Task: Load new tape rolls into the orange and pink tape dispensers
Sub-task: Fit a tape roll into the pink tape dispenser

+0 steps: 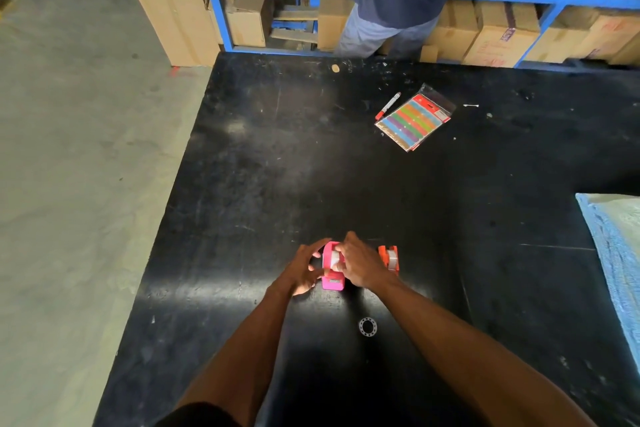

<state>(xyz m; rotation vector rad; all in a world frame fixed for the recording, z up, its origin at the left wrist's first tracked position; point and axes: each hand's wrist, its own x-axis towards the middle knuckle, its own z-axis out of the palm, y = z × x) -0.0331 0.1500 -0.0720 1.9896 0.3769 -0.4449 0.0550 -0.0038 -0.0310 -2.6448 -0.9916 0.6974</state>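
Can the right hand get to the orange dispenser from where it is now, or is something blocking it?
Probably yes. The right hand is on the pink dispenser, and the orange dispenser stands just beside it on the black table, with nothing lying between them. It would first have to let go.

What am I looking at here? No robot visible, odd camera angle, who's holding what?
There is no robot: a person wears one wide-angle camera on the head, looking down at their own arms. Both hands work on the pink tape dispenser on the black table: the left hand steadies its side, and the right hand has its fingers on the tape roll in it. Beside it stands the orange tape dispenser, a roll already inside. Nearer the camera lies a small ring; farther off, a marker and a packet of coloured strips.
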